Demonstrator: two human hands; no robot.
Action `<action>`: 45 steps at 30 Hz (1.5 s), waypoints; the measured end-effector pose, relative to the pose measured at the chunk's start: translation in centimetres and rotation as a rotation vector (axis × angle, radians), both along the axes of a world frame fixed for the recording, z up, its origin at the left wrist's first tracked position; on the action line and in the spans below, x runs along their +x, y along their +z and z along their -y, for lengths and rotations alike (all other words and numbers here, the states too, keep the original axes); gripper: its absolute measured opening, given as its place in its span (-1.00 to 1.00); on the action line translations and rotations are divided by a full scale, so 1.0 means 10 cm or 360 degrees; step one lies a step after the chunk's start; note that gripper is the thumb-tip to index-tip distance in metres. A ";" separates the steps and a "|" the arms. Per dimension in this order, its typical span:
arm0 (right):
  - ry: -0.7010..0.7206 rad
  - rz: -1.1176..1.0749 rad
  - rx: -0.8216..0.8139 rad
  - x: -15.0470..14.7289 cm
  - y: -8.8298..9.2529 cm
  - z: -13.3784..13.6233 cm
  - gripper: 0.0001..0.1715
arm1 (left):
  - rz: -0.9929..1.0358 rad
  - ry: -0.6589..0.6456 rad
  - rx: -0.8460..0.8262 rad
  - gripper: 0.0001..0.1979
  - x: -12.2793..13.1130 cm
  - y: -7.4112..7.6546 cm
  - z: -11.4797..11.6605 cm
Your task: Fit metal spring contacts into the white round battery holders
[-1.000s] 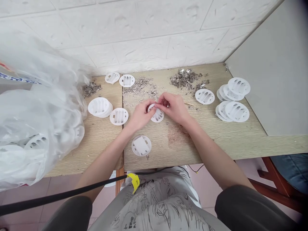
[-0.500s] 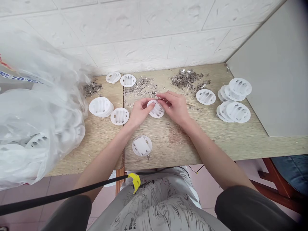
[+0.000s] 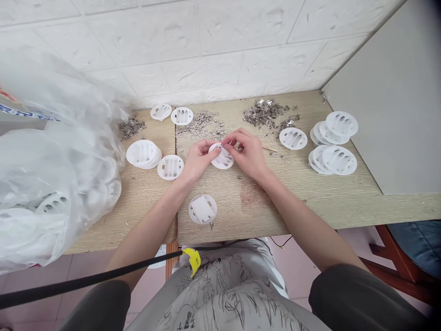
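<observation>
Work disc (image 3: 222, 157): round, white plastic, parallel bays across its face, small metal contacts at the bay ends. It's mid-table (image 3: 361, 207), between the hands, tilt unclear. Left hand (image 3: 200, 161) grips it, thumb on the upper-left rim. Right hand (image 3: 250, 154) has thumb and fingertips bunched at the upper rim; can't tell if they pinch a metal part. Vs 1 s ago: disc sits slightly nearer the wall (image 3: 223, 69), thumbs have separated, more face visible. Other discs unmoved. Counts: 1 disc in hand, 1 flipped disc (image 3: 202, 209) near the front edge, 2 back discs (image 3: 182, 116), 1 lone left disc (image 3: 170, 167) beside 1 left stack (image 3: 141, 153), 1 lone right disc (image 3: 293, 138), 2 right stacks (image 3: 340, 160); stack totals unreadable. 3 metal piles (image 3: 265, 114), pieces too small to count.
</observation>
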State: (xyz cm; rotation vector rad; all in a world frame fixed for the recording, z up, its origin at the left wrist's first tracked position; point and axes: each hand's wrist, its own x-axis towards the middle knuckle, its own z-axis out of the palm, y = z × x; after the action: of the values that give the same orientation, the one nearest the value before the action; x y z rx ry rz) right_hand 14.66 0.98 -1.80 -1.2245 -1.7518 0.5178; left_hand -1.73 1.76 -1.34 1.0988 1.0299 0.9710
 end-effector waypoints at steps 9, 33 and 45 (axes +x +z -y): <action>-0.0113 -0.0030 0.0003 0.01 -0.02 -0.02 -0.87 | -0.0001 0.0059 0.0011 -0.78 0.00 -0.02 -0.01; 0.0128 -0.0187 -0.0418 0.08 0.08 -0.02 -0.82 | -0.0114 0.0007 0.0173 -0.72 0.01 -0.04 0.02; 0.0207 -0.0468 -0.0689 0.07 0.12 0.01 -0.59 | -0.0105 0.0029 0.0150 -0.78 0.02 -0.01 0.02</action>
State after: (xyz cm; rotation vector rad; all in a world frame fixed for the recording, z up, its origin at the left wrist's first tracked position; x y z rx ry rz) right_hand 15.38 0.89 -0.58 -1.2511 -1.5162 1.1404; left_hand -1.58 1.52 -1.42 1.2077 1.0582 1.0119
